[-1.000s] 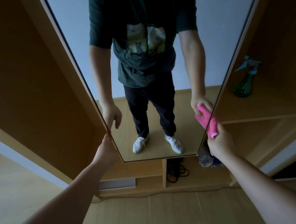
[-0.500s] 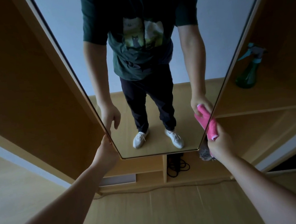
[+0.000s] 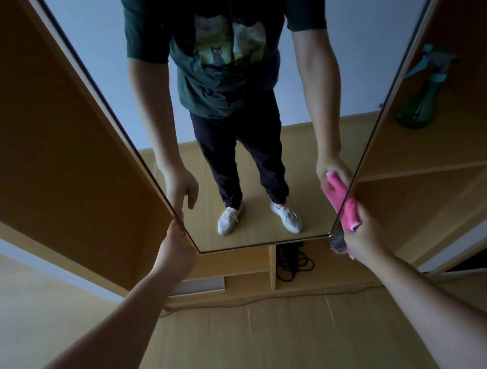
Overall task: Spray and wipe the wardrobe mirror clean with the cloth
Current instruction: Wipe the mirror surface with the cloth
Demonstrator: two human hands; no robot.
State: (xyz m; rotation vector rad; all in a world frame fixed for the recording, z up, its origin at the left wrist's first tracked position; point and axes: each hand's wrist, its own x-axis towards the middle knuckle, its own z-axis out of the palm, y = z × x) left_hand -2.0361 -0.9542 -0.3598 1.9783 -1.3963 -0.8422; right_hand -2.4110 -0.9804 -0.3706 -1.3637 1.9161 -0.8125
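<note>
The tall wardrobe mirror (image 3: 249, 141) fills the middle of the head view and reflects a person standing on a wooden floor. My left hand (image 3: 176, 245) grips the mirror's lower left edge near the bottom corner. My right hand (image 3: 361, 232) holds a pink cloth (image 3: 349, 212) against the mirror's lower right edge, with the cloth's reflection just above it. A green spray bottle (image 3: 419, 99) with a pale blue trigger stands on a wardrobe shelf at the right, apart from both hands.
Wooden wardrobe panels flank the mirror on both sides. Below the mirror are low shelves (image 3: 245, 274) with a coil of black cable (image 3: 292, 263) and a grey bundle (image 3: 337, 242) behind my right hand. A wooden floor (image 3: 253, 348) lies in front.
The view has tilted so the mirror's bottom edge sits a little higher in frame. Both hands keep their places on the mirror's lower edges, the cloth still at the right edge.
</note>
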